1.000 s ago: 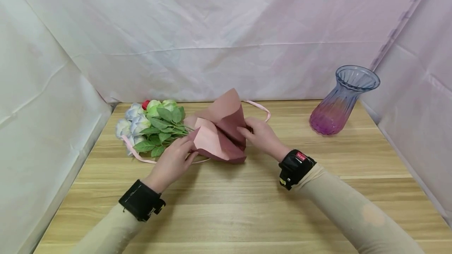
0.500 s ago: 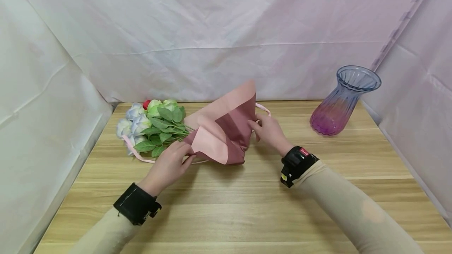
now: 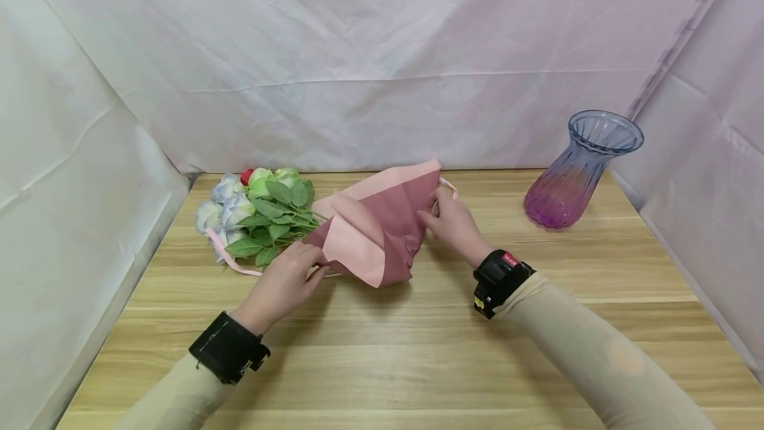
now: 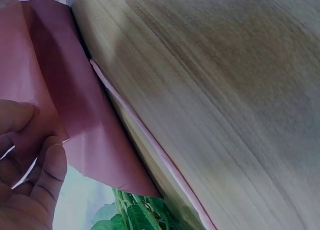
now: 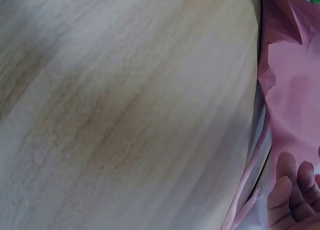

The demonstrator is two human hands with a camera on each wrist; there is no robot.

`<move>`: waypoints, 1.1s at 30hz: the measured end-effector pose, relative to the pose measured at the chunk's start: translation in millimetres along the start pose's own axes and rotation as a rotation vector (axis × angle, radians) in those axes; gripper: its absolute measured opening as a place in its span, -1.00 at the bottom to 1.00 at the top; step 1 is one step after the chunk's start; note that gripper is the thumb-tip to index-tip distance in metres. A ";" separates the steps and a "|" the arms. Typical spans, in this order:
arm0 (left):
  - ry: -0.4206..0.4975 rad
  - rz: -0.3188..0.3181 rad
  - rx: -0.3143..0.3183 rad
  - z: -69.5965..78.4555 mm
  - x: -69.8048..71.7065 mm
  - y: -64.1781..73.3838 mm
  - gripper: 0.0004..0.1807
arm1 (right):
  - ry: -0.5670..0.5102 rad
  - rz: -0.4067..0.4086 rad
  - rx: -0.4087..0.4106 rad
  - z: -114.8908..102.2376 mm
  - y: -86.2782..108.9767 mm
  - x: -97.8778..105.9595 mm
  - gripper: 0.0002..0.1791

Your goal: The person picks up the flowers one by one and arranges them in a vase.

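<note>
Pink wrapping paper (image 3: pixel 402 217), dusty rose on one face and paler on the other, lies folded over the stems of an artificial bouquet. In the head view my left hand (image 3: pixel 289 277) is at the paper's near left corner. The left wrist view shows its thumb and finger (image 4: pixel 54 157) pinching a paper edge. My right hand (image 3: pixel 456 227) pinches the right edge of the paper, its fingers (image 5: pixel 287 167) against the edge in the right wrist view. Blue-white flowers (image 3: pixel 235 211), green flowers (image 3: pixel 271 181) and leaves (image 3: pixel 277 211) stick out left; the lower stems are hidden.
A pink ribbon (image 3: pixel 233 265) runs under the paper and shows again at its right. To the right stands a blue-to-purple glass vase (image 3: pixel 564 181). The wooden table (image 3: pixel 382 363) has white cloth (image 3: pixel 358 105) hung around it.
The right hand has moved slightly right with the paper's edge, and the raised flap has spread and come down flatter. The left hand has shifted a little left and toward me.
</note>
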State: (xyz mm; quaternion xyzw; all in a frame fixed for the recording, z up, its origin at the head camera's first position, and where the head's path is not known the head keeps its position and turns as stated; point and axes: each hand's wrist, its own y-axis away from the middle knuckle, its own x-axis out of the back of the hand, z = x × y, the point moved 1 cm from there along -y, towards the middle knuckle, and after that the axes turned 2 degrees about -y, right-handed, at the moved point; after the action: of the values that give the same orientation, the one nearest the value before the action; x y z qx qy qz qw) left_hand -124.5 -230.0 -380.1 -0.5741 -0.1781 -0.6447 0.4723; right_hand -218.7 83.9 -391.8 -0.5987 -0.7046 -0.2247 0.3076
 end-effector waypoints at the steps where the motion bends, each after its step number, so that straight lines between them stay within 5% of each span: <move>1: 0.001 -0.002 -0.001 0.0 0.0 0.1 -0.85 | 0.003 -0.006 0.009 -1.8 0.4 -0.2 -0.75; 9: 0.001 0.011 -0.007 0.0 -0.6 1.1 -0.82 | -0.054 -0.029 0.200 -19.2 4.4 -4.2 -0.83; 17: 0.007 0.022 -0.020 0.4 -0.3 1.7 -0.82 | -0.198 -0.142 0.367 -40.4 10.5 -7.3 -0.59; 24: 0.005 0.023 -0.025 1.1 -0.4 1.6 -0.83 | 0.075 -0.227 0.635 -57.2 19.4 -11.7 -0.53; 28: -0.001 0.006 -0.023 1.3 -0.4 1.5 -0.83 | 0.232 -0.177 0.671 -63.0 22.7 -13.2 -0.63; 33: -0.002 0.007 -0.033 1.4 0.0 2.1 -0.82 | 0.285 -0.080 0.684 -64.1 24.3 -7.0 -0.67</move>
State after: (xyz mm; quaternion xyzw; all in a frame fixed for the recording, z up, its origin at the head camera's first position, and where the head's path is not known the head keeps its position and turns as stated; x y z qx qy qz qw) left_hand -121.9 -229.9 -380.3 -0.5829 -0.1657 -0.6454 0.4649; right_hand -183.7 39.5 -352.4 -0.3963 -0.7117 -0.0694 0.5759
